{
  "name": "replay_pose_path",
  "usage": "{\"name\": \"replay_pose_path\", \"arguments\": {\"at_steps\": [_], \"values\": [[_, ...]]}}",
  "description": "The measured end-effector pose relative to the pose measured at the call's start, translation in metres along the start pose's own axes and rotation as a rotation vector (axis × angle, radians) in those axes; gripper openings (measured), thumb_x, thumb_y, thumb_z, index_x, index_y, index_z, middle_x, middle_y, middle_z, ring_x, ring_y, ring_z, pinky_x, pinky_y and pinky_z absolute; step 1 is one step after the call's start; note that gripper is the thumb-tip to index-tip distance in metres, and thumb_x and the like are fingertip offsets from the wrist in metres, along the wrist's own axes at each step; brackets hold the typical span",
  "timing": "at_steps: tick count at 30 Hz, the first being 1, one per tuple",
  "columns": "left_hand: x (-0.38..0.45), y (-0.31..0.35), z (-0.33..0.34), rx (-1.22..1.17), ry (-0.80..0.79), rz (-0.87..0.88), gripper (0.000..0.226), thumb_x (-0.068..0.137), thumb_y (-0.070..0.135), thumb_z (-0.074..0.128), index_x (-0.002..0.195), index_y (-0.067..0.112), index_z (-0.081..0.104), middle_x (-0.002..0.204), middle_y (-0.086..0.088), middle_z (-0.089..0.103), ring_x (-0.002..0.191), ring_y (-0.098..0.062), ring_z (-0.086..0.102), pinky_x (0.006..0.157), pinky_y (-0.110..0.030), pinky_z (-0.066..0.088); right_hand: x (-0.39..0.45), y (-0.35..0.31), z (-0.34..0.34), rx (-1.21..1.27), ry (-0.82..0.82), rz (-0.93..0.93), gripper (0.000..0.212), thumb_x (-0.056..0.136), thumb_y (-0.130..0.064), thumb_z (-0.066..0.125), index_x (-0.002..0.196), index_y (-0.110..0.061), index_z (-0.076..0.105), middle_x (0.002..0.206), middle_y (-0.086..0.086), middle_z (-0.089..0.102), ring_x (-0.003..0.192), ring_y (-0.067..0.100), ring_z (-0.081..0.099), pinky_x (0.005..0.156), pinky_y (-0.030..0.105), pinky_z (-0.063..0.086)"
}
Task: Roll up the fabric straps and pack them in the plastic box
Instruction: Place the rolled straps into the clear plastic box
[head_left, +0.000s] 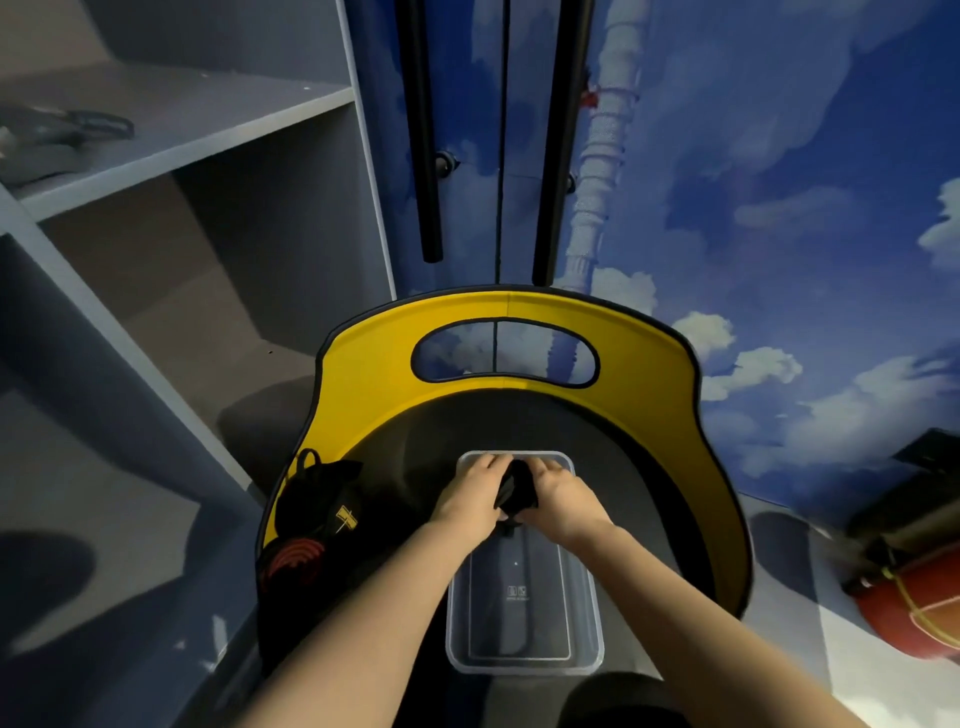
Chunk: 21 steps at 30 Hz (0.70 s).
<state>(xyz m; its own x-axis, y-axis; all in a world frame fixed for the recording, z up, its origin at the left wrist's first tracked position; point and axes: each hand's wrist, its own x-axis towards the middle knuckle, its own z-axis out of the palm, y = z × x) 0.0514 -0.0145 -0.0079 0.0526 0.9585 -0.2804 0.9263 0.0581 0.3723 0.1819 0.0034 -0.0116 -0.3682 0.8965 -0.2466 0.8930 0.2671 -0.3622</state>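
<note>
A clear plastic box (524, 660) lies lengthwise on the black seat of a yellow-backed chair (363, 364). Over its far end, my left hand (470, 493) and my right hand (558, 493) both grip a dark rolled fabric strap (517, 491), pressed between them. A short tail of the strap hangs just below the hands. The near part of the box looks empty. More black straps, one with a yellow mark and one with a red coil pattern (296, 564), are piled on the seat's left side.
Grey open shelves (171, 140) stand at the left, with a dark item on the upper shelf. Blue cloud-printed cabinet doors (753, 182) with long black handles are behind the chair. A red and brown object (914, 597) lies at the right.
</note>
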Motion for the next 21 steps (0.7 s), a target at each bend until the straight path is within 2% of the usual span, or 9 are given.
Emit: {"name": "replay_pose_path", "arguments": {"at_steps": [4,9,12,15,17,21], "values": [[0.01,0.002,0.011,0.015,-0.046,-0.059,0.072,0.088,0.013,0.061,0.148,0.021,0.021,0.148,-0.001,0.031,0.13,-0.028,0.04,0.099,-0.04,0.044,0.008,0.005,0.008,-0.039,-0.027,0.039,0.062,0.084,-0.029,0.066,0.134,-0.011,0.035,0.129,0.011,0.051,0.111,0.032,0.056,0.083,0.039,0.047],[0.009,-0.002,0.009,-0.004,-0.004,-0.015,0.07,0.091,0.015,0.059,0.149,0.022,0.02,0.15,0.001,0.027,0.135,-0.024,0.034,0.104,-0.039,0.04,0.005,0.004,0.005,-0.057,-0.019,0.051,0.069,0.088,-0.027,0.06,0.144,-0.008,0.024,0.139,0.012,0.043,0.117,0.031,0.054,0.087,0.037,0.047],[-0.007,-0.02,-0.003,-0.056,0.133,0.068,0.058,0.094,0.012,0.053,0.146,0.021,0.029,0.148,0.003,0.03,0.135,-0.018,0.033,0.108,-0.032,0.035,-0.009,-0.012,-0.001,-0.033,0.12,-0.052,0.07,0.09,-0.02,0.057,0.147,-0.008,0.019,0.152,0.01,0.028,0.136,0.026,0.035,0.103,0.032,0.037],[-0.03,-0.059,-0.015,-0.048,0.245,0.102,0.048,0.097,0.01,0.045,0.142,0.021,0.037,0.144,0.004,0.036,0.131,-0.015,0.039,0.107,-0.026,0.034,-0.021,-0.044,0.004,0.045,0.223,-0.229,0.058,0.092,-0.017,0.052,0.145,-0.007,0.029,0.151,0.01,0.031,0.139,0.024,0.03,0.11,0.029,0.028],[-0.048,-0.093,-0.024,-0.032,0.253,0.061,0.049,0.094,0.001,0.044,0.139,0.022,0.043,0.141,0.005,0.038,0.129,-0.016,0.042,0.107,-0.028,0.036,-0.025,-0.07,0.018,0.078,0.183,-0.322,0.055,0.092,-0.018,0.052,0.143,-0.009,0.034,0.148,0.009,0.036,0.136,0.025,0.034,0.109,0.03,0.03],[-0.083,-0.154,-0.047,-0.017,0.192,-0.101,0.068,0.078,-0.023,0.041,0.129,0.02,0.052,0.136,0.003,0.041,0.127,-0.02,0.043,0.104,-0.032,0.038,-0.025,-0.12,0.056,0.117,-0.022,-0.39,0.055,0.09,-0.02,0.056,0.141,-0.012,0.036,0.144,0.007,0.039,0.129,0.029,0.043,0.104,0.033,0.037]]}}
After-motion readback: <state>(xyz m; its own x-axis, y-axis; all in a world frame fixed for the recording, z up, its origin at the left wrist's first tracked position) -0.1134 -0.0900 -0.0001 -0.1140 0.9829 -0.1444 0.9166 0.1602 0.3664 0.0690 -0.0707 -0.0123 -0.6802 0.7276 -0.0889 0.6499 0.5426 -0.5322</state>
